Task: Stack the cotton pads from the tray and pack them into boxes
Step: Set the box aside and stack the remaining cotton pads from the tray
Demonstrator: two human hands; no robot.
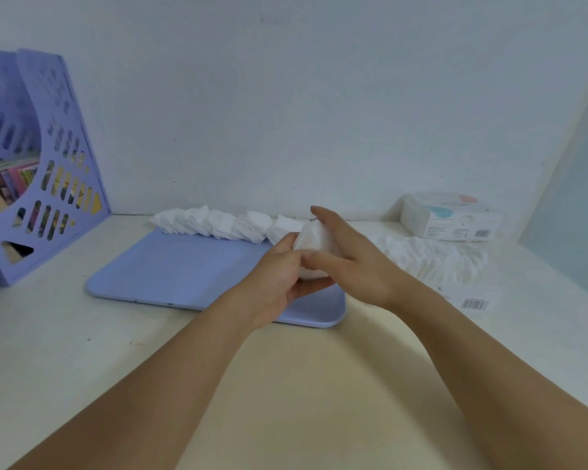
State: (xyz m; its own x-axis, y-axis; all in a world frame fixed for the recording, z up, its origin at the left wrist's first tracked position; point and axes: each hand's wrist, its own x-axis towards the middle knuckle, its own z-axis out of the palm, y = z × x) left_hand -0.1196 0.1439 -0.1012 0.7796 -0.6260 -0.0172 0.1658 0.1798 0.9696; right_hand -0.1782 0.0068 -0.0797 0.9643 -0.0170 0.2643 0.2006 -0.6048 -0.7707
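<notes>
Head view takes in a pale desk that fills the lower frame and meets a white wall across the upper half. At centre left a blue tray lies flat on the desk, its far edge near the wall. At the upper left a lilac file rack stands upright with books showing through its cut-outs. Along the tray's far edge runs a leaning row of pads, white and overlapping. At the right, beside the tray, a longer heap of white pads lies on the desk. Behind it, against the wall at the right, sits a white box with a barcode on its front face. Nearer, at the right, lies a flat pack, also barcoded. Both forearms reach in from the bottom edge and meet over the tray's right end. The left hand curls under and round a small stack of pads. The right hand covers the stack from the right, thumb across its front and fingers extended over its top. Whether the stack touches the tray cannot be told.
</notes>
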